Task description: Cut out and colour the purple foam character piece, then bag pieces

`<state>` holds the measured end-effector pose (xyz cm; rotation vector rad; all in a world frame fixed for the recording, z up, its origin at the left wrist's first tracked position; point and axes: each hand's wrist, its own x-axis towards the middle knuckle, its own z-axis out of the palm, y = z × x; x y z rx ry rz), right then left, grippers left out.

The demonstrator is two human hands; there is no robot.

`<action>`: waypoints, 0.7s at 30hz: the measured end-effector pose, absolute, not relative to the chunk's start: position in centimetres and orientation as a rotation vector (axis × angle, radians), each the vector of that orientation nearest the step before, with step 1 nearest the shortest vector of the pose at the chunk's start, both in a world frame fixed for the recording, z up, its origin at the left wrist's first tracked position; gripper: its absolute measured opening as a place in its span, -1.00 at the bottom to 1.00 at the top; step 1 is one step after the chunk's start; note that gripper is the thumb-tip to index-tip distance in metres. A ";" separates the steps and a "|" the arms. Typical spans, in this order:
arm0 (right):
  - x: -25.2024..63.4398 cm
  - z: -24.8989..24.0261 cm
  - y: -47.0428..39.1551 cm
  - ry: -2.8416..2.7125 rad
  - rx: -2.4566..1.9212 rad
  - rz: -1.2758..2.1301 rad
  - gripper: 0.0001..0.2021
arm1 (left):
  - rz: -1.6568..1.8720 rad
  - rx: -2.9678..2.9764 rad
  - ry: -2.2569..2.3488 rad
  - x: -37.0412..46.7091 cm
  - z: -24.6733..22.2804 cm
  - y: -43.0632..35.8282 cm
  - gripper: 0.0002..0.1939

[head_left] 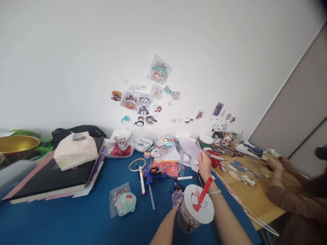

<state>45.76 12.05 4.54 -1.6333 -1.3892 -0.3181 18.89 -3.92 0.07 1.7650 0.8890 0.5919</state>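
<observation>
Beyond a white paper-covered cup [199, 204] with a red straw, my right hand [204, 165] reaches across the blue table and pinches a sheet of white paper [190, 146] at its right edge. My left hand [178, 204] is beside the cup's left side, touching a small purple cartoon piece [176, 197]; its fingers are mostly hidden. The cup stands between my forearms. A blue glue gun [148, 175], black scissors [156, 173] and a white marker [185, 178] lie left of my right hand.
A black laptop [51, 177] under a pale bag [76, 149] is at the left. Plastic-wrapped cartoon pieces [124, 200] lie front left. On the right, a person's hands [277, 163] work over a wooden table [265, 204] with paper cutouts. Stickers hang on the wall.
</observation>
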 end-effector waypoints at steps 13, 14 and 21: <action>43.7 7.3 9.3 -0.832 -1.154 0.017 -0.62 | 1.026 1.431 0.608 25.5 -0.3 -1.8 -0.17; 43.4 7.4 9.1 -0.816 -1.128 0.035 -0.61 | 1.034 1.432 0.600 25.1 -0.3 -1.8 -0.18; 39.6 8.1 5.9 -0.663 -0.951 0.172 -0.58 | 1.020 1.488 0.713 16.3 -0.8 -3.2 -0.14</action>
